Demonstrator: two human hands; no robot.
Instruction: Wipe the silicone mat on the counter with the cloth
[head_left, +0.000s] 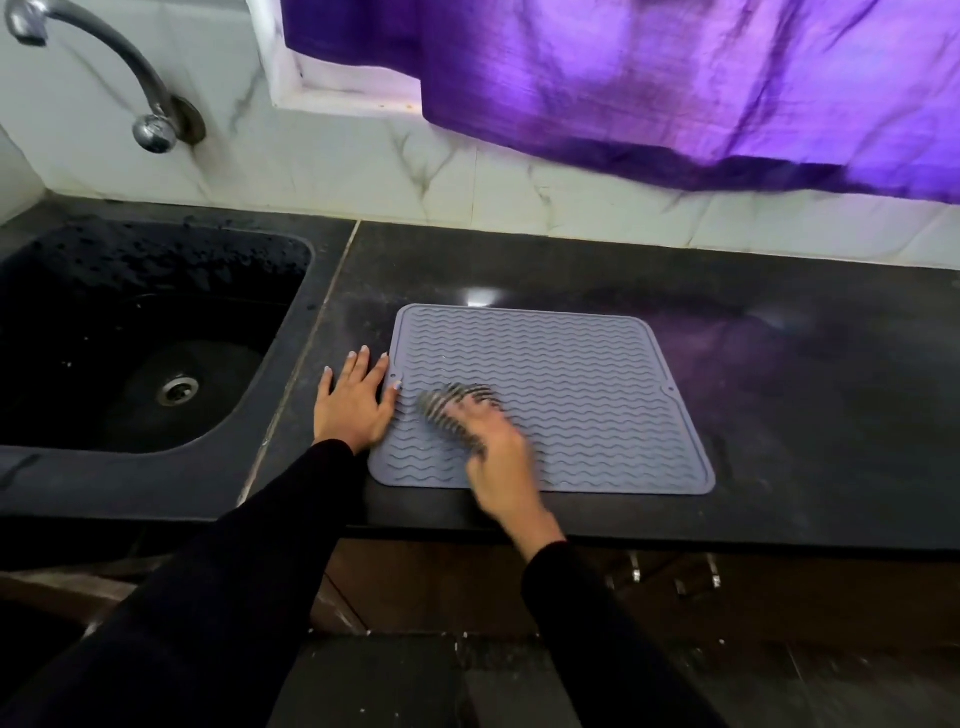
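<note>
A grey silicone mat (571, 374) with wavy ridges lies flat on the dark counter (805, 415), near its front edge. My right hand (498, 457) presses a bunched, striped grey cloth (452, 402) onto the mat's left half; hand and cloth are motion-blurred. My left hand (356, 397) rests flat with fingers spread at the mat's left edge, its thumb on the mat and the other fingers on the counter. Both arms wear black sleeves.
A dark sink (145, 332) with a metal drain (177, 389) sits to the left, under a curved metal tap (104, 67). A purple curtain (675, 88) hangs over the tiled back wall. Cabinet fronts (675, 587) lie below the counter edge.
</note>
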